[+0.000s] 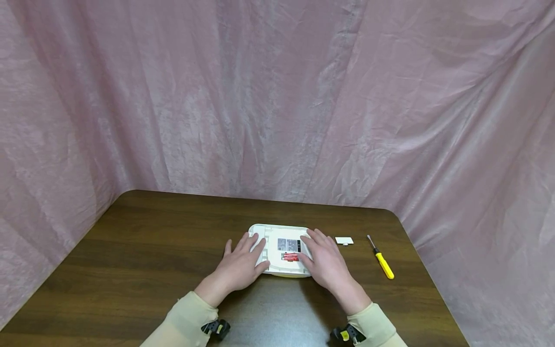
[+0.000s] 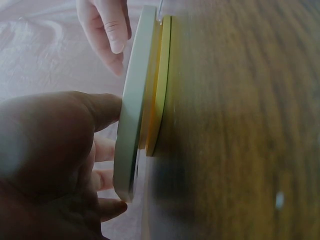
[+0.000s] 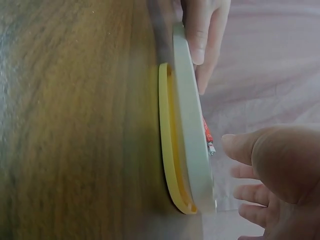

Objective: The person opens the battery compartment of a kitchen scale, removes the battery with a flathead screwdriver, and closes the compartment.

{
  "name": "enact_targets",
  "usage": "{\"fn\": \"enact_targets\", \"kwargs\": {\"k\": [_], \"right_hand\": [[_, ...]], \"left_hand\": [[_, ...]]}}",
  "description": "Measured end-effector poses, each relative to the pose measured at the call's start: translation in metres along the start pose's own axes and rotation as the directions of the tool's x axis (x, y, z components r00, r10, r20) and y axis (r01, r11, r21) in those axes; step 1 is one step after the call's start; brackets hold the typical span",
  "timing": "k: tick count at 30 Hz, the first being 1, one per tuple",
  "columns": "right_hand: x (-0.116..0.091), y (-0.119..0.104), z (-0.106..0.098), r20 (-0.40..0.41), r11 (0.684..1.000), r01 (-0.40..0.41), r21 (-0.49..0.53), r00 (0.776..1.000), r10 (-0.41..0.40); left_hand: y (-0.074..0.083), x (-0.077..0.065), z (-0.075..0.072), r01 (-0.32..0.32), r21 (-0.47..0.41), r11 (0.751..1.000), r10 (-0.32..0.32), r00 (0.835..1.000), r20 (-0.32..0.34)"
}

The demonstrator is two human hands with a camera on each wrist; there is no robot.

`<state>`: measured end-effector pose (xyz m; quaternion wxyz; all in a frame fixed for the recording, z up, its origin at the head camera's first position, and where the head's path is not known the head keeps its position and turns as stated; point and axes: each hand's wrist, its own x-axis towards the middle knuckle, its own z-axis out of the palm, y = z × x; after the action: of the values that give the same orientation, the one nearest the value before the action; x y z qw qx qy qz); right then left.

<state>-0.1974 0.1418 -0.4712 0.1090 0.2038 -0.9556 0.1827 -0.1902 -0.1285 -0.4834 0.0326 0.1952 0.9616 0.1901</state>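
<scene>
A flat white device (image 1: 274, 235) with rounded corners lies on the table, its label and battery compartment facing up. Red batteries (image 1: 290, 257) sit in the compartment near its front edge. Underneath, a yellow part (image 2: 163, 85) rests against the tabletop. My left hand (image 1: 240, 265) spreads over the device's left end, thumb and fingertips touching it. Over the right end is my right hand (image 1: 328, 262), fingers extended and loosely spread. In the right wrist view its thumb points toward the batteries, with a gap between them.
A small white battery cover (image 1: 344, 240) with a tab lies just right of the device. Farther right is a screwdriver (image 1: 384, 265) with a yellow handle. Behind the brown wooden table (image 1: 173, 231) hangs a pink curtain (image 1: 260, 96).
</scene>
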Motion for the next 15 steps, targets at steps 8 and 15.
{"fn": "enact_targets", "kwargs": {"k": [8,15], "right_hand": [[-0.002,-0.004,0.008,-0.011,0.999,0.039,0.007,0.999,-0.039],[-0.002,-0.006,0.014,-0.007,0.999,0.035,0.005,0.999,-0.035]], "left_hand": [[0.001,0.0,0.0,0.01,0.025,1.0,-0.01,1.0,0.01],[0.0,0.002,0.001,0.01,0.04,0.999,-0.01,1.0,0.008]]}}
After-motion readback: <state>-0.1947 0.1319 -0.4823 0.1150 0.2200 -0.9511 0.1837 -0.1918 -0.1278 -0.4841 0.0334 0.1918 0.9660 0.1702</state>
